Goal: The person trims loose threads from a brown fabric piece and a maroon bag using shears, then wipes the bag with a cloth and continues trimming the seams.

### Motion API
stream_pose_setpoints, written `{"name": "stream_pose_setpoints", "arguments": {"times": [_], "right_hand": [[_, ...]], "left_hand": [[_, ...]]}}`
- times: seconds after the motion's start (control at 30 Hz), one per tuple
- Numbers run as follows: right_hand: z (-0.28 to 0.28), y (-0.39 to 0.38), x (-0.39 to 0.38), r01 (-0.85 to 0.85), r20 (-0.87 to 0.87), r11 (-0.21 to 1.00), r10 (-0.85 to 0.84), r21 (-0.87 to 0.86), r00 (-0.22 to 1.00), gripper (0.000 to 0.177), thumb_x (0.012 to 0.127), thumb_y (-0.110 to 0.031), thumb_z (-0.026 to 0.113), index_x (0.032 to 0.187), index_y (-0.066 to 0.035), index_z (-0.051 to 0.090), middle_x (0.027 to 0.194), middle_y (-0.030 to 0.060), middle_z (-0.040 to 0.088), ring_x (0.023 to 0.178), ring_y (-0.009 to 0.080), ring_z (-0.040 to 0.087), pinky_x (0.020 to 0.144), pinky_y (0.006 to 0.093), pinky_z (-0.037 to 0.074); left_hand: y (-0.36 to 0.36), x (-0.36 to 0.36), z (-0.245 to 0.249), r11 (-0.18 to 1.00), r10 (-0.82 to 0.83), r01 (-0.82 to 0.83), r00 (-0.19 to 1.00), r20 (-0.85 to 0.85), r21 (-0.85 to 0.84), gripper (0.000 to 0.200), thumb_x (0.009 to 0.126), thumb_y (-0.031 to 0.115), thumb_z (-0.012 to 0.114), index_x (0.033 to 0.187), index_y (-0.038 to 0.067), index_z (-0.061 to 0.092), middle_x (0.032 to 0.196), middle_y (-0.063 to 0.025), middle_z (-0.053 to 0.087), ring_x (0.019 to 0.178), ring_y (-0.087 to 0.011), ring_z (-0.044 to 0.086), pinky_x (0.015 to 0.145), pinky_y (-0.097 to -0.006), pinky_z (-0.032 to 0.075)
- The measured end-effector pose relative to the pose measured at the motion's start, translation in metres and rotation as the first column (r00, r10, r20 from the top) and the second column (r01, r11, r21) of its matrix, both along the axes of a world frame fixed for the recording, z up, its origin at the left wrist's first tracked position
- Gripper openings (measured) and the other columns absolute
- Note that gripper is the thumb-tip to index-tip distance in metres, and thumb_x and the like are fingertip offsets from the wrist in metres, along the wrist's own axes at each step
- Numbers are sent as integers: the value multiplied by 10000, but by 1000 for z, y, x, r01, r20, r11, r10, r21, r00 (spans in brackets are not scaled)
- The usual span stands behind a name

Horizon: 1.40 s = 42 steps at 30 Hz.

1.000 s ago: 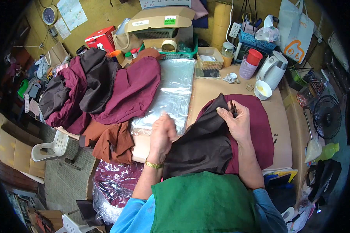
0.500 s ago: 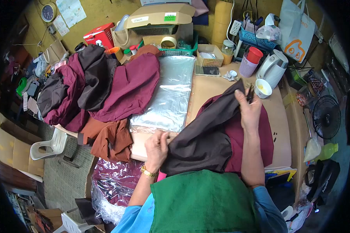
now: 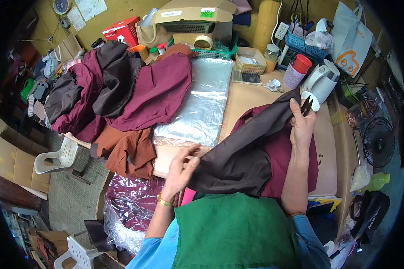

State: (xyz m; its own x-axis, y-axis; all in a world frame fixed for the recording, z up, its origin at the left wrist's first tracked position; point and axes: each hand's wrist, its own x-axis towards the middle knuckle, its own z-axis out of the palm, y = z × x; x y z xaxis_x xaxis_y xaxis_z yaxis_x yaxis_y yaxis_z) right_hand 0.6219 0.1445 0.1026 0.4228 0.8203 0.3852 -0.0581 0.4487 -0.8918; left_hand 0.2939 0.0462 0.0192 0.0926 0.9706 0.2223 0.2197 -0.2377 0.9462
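Note:
A dark brown cloth (image 3: 238, 157) joined to a maroon fabric (image 3: 278, 152) lies over the table's front edge and is pulled up toward the right. My right hand (image 3: 303, 127) is closed on its raised upper corner, thumb on top, and also holds small black snips (image 3: 306, 106) with the blades pointing up. My left hand (image 3: 180, 169) is beside the cloth's left edge, fingers loosely spread with a gap to the thumb. A green apron (image 3: 238, 233) covers my lap below the cloth.
Maroon and dark garments (image 3: 116, 89) are heaped at left, above a rust-brown cloth (image 3: 128, 150). Clear plastic sheets (image 3: 197, 103) lie mid-table. At the back right stand a kettle (image 3: 322, 80), a white cup (image 3: 311, 101) and a red cup (image 3: 302, 64). A basket (image 3: 250, 60) sits behind.
My left hand has loosened from its closed grip at the cloth's edge and its fingers have spread. My right hand has moved slightly right with the cloth, and the snips now show clearly.

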Motion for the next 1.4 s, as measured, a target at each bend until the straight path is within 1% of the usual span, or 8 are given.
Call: {"name": "stream_pose_setpoints", "arguments": {"times": [0.2, 0.53, 0.77, 0.87, 1.0, 1.07, 1.13, 1.4], "right_hand": [[-7, 1, 20, 32, -4, 999, -33, -33, 999, 270, 903, -135, 762, 773, -152, 526, 706, -110, 420, 561, 2, 345, 490, 196, 255], [-23, 14, 54, 160, -137, 983, -172, -95, 976, 184, 877, -162, 783, 917, -125, 607, 677, -104, 466, 457, -18, 313, 401, 188, 205], [-57, 25, 86, 144, -130, 979, -163, -141, 978, 204, 885, -179, 774, 966, -50, 639, 700, -64, 527, 509, 15, 428, 454, 191, 316], [-60, 26, 65, 342, 433, 934, -350, 98, 831, 344, 916, -85, 695, 1235, 6, 605, 1104, 67, 668, 950, 134, 627, 856, 304, 510], [4, -50, -48, -92, 436, 989, 135, -119, 890, 360, 909, -69, 693, 1247, 11, 597, 1227, 112, 654, 999, 204, 662, 867, 335, 524], [-3, -60, -81, -369, 773, 921, 143, 125, 618, 424, 883, -90, 724, 1263, 26, 575, 1226, 182, 658, 968, 241, 704, 821, 339, 538], [-21, -64, -101, -561, 659, 786, 569, -259, 492, 384, 854, -107, 748, 1188, 30, 618, 1103, 238, 684, 897, 251, 727, 770, 349, 540], [-48, -44, -62, -471, 399, 763, 638, -444, 658, 182, 878, -112, 737, 815, 17, 625, 671, -26, 577, 672, 18, 471, 599, 238, 412]], "left_hand": [[5, 12, -11, 977, 180, -144, 950, 254, -154, 286, 982, 121, 659, 727, 20, 576, 681, 92, 520, 647, -4, 422, 559, -200, 363], [-4, -48, -36, 833, 552, -551, 833, 26, -40, 499, 1039, 328, 567, 631, 60, 464, 578, 60, 418, 548, -48, 339, 486, -259, 287], [-14, -38, -37, 978, 87, -57, 985, 146, -200, 369, 1021, 351, 574, 1152, 14, 647, 931, -4, 677, 752, -87, 591, 692, -247, 488], [-14, -20, -29, 890, -23, 201, 916, 400, -410, 234, 951, 129, 689, 1118, -32, 659, 953, -10, 696, 849, -63, 624, 794, -229, 515], [-14, 12, -10, 938, -28, 120, 962, 273, -325, 146, 961, 105, 671, 1017, -25, 705, 882, 8, 684, 788, -47, 584, 739, -223, 494], [-12, 21, 8, 955, -63, 119, 976, 206, -270, 148, 967, 111, 665, 1001, -23, 718, 865, 8, 683, 774, -39, 566, 716, -226, 485], [-9, 26, 17, 991, -130, 131, 991, 20, -21, 132, 971, 87, 647, 1002, -18, 720, 799, 22, 663, 728, -43, 556, 681, -233, 481], [-11, -70, 10, 871, 475, -478, 756, 451, -116, 507, 1069, 352, 486, 615, 139, 414, 537, 76, 377, 447, -20, 281, 411, -206, 197]]}}
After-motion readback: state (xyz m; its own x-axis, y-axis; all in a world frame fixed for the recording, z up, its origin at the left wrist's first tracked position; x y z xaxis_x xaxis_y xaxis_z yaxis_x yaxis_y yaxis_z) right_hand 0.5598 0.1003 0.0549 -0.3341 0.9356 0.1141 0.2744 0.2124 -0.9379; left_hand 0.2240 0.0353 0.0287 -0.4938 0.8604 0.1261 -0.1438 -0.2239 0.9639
